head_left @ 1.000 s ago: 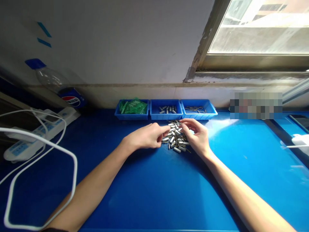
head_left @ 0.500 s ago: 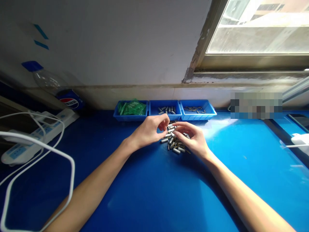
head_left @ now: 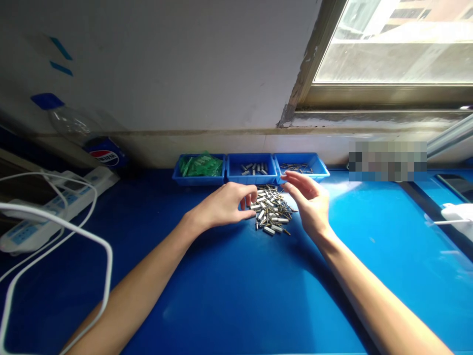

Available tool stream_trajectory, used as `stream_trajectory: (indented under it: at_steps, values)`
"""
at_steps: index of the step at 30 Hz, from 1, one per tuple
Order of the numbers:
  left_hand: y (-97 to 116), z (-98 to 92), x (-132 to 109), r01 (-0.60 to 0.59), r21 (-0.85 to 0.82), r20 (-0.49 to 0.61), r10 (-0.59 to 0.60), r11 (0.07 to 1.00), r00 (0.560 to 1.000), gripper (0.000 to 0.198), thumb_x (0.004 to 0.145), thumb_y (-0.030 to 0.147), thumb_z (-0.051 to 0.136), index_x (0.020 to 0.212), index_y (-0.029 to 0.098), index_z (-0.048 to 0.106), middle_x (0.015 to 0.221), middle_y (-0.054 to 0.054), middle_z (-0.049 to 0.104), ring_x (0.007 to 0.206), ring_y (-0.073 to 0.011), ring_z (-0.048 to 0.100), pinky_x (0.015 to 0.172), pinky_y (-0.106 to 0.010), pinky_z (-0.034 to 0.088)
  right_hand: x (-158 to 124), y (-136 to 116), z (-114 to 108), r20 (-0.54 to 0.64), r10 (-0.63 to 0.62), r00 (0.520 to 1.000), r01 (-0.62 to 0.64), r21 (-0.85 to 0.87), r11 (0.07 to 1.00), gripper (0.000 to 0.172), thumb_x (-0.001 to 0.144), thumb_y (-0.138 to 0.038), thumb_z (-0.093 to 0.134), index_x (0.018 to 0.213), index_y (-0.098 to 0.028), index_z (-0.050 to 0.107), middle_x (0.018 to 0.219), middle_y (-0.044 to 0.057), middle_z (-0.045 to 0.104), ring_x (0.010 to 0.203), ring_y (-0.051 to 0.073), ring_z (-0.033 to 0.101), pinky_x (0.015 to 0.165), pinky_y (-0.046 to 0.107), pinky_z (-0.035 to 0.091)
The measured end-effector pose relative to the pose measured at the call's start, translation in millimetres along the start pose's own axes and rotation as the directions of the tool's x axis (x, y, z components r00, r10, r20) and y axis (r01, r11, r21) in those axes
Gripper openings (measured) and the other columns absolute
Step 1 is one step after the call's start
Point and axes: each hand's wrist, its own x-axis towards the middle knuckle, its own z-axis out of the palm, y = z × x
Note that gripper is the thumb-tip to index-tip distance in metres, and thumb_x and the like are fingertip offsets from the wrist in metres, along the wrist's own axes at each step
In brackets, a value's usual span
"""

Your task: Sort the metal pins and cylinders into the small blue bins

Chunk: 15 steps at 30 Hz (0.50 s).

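A loose pile of small metal parts (head_left: pixel 273 209), short silvery cylinders mixed with thin brassy pins, lies on the blue table. At its left edge is my left hand (head_left: pixel 231 204), fingers curled and thumb apart, with nothing visible between them. My right hand (head_left: pixel 309 199) is above the pile's right side, close to the front rim of the right blue bin (head_left: pixel 321 172). Its thumb and fingertips are nearly together; anything between them is too small to make out. Thin pins lie in that bin. The middle blue bin (head_left: pixel 251 180) contains silvery cylinders.
A left blue bin (head_left: pixel 199 181) holds a green plastic bag (head_left: pixel 203 165). Against the wall at left stand a cola bottle (head_left: pixel 103 153) and a power strip (head_left: pixel 55 209). White cables (head_left: pixel 107 256) loop over my left forearm. A phone (head_left: pixel 456 186) lies far right.
My right hand has moved up and right from the pile to the right bin's front, uncovering more parts. My left hand has shifted slightly down, its fingers still curled.
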Motion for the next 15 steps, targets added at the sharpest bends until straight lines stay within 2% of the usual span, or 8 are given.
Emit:
stream_trajectory:
  at_steps: [2, 4, 7, 11, 15]
  values:
    - [-1, 0.3, -2, 0.011, 0.01, 0.088, -0.012, 1.0, 0.996, 0.014, 0.082, 0.019, 0.074, 0.092, 0.02, 0.064, 0.083, 0.0, 0.071, 0.074, -0.0151, 0.065, 0.066, -0.023, 0.046, 3, 1, -3, -0.021, -0.027, 0.999, 0.027, 0.004, 1.0, 0.051, 0.084, -0.037, 0.081, 0.133, -0.028, 0.068, 0.133, 0.008, 0.073, 0.112, 0.026, 0.074, 0.104, 0.046, 0.058]
    - [-2, 3.0, -2, 0.021, 0.035, 0.125, -0.025, 0.999, 0.992, 0.013, 0.08, 0.018, 0.073, 0.089, 0.02, 0.063, 0.08, 0.0, 0.07, 0.071, -0.0152, 0.065, 0.065, -0.023, 0.045, 4, 2, -4, -0.021, -0.004, 1.0, 0.004, -0.011, 1.0, 0.053, 0.085, -0.037, 0.079, 0.136, -0.029, 0.065, 0.135, 0.009, 0.072, 0.111, 0.027, 0.075, 0.104, 0.047, 0.058]
    - [-3, 7.4, -2, 0.026, 0.048, 0.134, -0.032, 0.998, 0.99, 0.014, 0.078, 0.013, 0.069, 0.086, 0.021, 0.061, 0.075, 0.001, 0.069, 0.066, -0.0146, 0.063, 0.062, -0.023, 0.044, 2, 3, -2, 0.007, 0.048, 0.999, -0.048, -0.027, 0.998, 0.04, 0.087, -0.038, 0.077, 0.124, -0.027, 0.068, 0.122, 0.008, 0.077, 0.1, 0.026, 0.076, 0.1, 0.048, 0.059]
    - [-2, 5.4, -2, 0.041, 0.068, 0.08, -0.046, 0.997, 0.996, 0.019, 0.073, 0.01, 0.068, 0.087, 0.022, 0.06, 0.074, 0.002, 0.068, 0.065, -0.0149, 0.064, 0.061, -0.023, 0.044, -3, 0, 3, 0.082, 0.072, 0.994, -0.068, -0.047, 0.997, 0.027, 0.087, -0.038, 0.075, 0.11, -0.025, 0.07, 0.106, 0.007, 0.079, 0.089, 0.024, 0.076, 0.091, 0.043, 0.061]
    - [1, -0.9, -2, 0.048, -0.053, -0.015, -0.049, 0.997, 0.999, 0.017, 0.076, 0.013, 0.069, 0.09, 0.021, 0.062, 0.077, 0.002, 0.071, 0.069, -0.0146, 0.068, 0.066, -0.023, 0.051, -6, -2, 5, 0.151, 0.089, 0.984, -0.079, -0.069, 0.994, 0.022, 0.088, -0.037, 0.072, 0.106, -0.024, 0.071, 0.089, 0.004, 0.079, 0.079, 0.021, 0.074, 0.079, 0.038, 0.061]
